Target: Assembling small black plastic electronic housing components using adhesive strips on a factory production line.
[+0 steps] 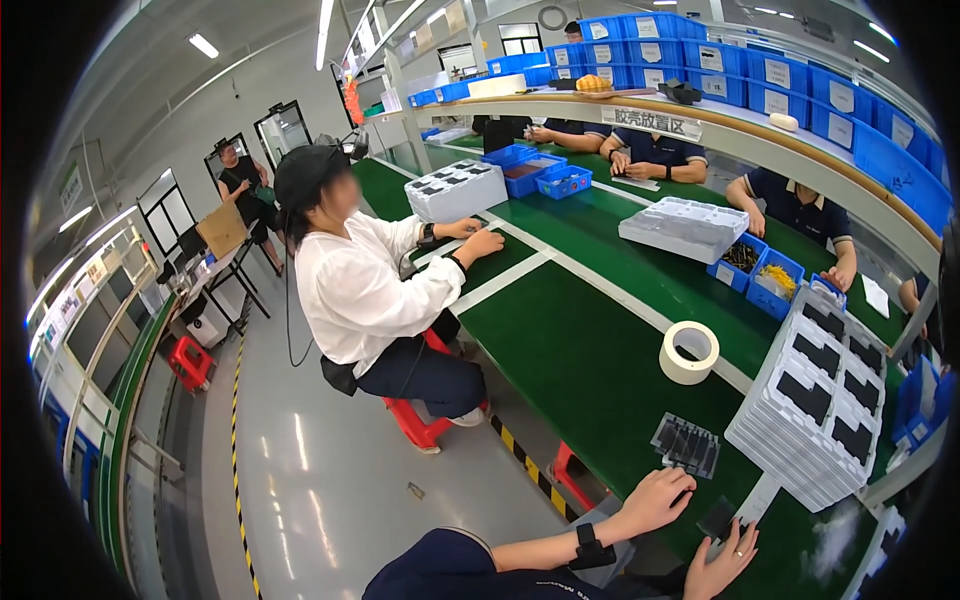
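My left hand (658,501) is bent over the green bench, its fingertips drawn together at a small dark item too hidden to name. Just beyond it lies a group of dark, glossy flat strips (686,446). My right hand (727,562), with a ring on one finger, has its thumb and fingers at the edge of a thin dark rectangular sheet (716,518). A pale narrow strip (757,498) runs beside that sheet toward a tall stack of white moulded trays (812,410), whose top tray carries black flat pieces.
A roll of cream tape (689,353) stands on the green bench (570,340). Farther off are another white tray stack (690,229) and small blue bins (776,283). A shelf with blue boxes (780,87) overhangs the bench. A person in white (365,280) sits to the left; others work opposite.
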`<state>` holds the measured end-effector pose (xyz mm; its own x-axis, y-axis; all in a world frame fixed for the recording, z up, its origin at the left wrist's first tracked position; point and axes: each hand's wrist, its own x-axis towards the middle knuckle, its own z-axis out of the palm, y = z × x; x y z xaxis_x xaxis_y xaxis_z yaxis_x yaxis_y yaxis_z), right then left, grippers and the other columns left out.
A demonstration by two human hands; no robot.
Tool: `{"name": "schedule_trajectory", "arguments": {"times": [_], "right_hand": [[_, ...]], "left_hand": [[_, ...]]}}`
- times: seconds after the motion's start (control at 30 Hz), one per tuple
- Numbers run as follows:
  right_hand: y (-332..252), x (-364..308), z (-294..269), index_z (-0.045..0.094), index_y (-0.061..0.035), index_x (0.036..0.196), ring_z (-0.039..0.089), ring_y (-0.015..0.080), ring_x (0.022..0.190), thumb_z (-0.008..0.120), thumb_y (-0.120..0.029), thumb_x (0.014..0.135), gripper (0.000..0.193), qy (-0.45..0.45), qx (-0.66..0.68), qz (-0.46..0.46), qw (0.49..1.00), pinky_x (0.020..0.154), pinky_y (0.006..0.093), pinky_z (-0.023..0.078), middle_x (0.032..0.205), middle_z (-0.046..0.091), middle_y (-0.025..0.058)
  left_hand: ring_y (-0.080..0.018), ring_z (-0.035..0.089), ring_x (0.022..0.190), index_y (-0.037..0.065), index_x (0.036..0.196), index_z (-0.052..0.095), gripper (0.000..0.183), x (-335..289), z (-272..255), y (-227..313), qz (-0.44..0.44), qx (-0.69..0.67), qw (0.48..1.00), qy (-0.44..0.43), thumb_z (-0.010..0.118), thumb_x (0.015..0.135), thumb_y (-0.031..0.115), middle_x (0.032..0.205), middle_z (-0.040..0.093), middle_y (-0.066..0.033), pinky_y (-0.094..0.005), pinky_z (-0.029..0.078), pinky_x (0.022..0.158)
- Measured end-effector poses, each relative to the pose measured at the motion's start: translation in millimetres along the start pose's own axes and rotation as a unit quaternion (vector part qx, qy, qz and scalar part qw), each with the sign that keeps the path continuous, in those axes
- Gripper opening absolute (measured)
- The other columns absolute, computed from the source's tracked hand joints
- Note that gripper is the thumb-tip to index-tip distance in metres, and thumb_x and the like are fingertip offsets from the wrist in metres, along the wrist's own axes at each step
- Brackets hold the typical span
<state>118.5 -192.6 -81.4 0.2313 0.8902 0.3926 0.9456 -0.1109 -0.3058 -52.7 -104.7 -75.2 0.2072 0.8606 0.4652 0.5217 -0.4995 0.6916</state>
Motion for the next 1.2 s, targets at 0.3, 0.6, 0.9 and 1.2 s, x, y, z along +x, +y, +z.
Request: {"name": "schedule_trajectory", "arguments": {"times": [0.3, 0.6, 0.9, 1.2], "right_hand": [[3.4, -2.1, 2.6, 0.054, -0.0141, 0.128, 0.038, 0.0389, 0.128, 0.056, -0.044, 0.086, 0.052, -0.014, -0.006, 0.004, 1.000, 0.104, 0.0558, 0.027, 0.139, 0.042, 0.0195], [6.6, -1.6, 5.4, 0.055, -0.0156, 0.126, 0.038, 0.0382, 0.127, 0.057, -0.044, 0.085, 0.050, -0.012, -0.015, -0.001, 1.000, 0.104, 0.0556, 0.027, 0.136, 0.044, 0.0188], [6.3, -3.3, 4.7, 0.056, -0.0165, 0.125, 0.038, 0.0370, 0.127, 0.058, -0.043, 0.085, 0.049, 0.000, -0.008, -0.001, 1.000, 0.104, 0.0553, 0.027, 0.134, 0.047, 0.0176], [4.8, -2.7, 1.6, 0.057, -0.0161, 0.124, 0.039, 0.0373, 0.127, 0.059, -0.042, 0.085, 0.047, -0.004, -0.006, -0.002, 1.000, 0.104, 0.0554, 0.027, 0.133, 0.048, 0.0169]], "left_hand": [[-0.0242, 0.058, 0.089, 0.005, 0.086, 0.059, 0.009, -4.7, -1.1, -3.8, 0.014, -0.044, 0.998, 0.037, 0.062, 0.077, 0.005, 0.093, 0.056, -0.0070, -0.0341, 0.047, 0.077], [-0.0227, 0.059, 0.091, 0.004, 0.081, 0.062, 0.009, -5.1, -3.0, -1.9, 0.031, -0.068, 0.995, 0.067, 0.065, 0.073, 0.002, 0.098, 0.059, -0.0052, -0.0326, 0.049, 0.078], [-0.0223, 0.057, 0.090, 0.004, 0.078, 0.061, 0.009, -7.1, -2.1, -4.6, 0.049, -0.056, 0.995, 0.060, 0.067, 0.071, 0.002, 0.094, 0.059, -0.0037, -0.0321, 0.049, 0.078], [-0.0219, 0.056, 0.088, 0.004, 0.076, 0.059, 0.010, -6.1, -2.5, -5.1, 0.056, -0.055, 0.996, 0.049, 0.065, 0.071, 0.000, 0.086, 0.059, -0.0030, -0.0311, 0.048, 0.076]]}}
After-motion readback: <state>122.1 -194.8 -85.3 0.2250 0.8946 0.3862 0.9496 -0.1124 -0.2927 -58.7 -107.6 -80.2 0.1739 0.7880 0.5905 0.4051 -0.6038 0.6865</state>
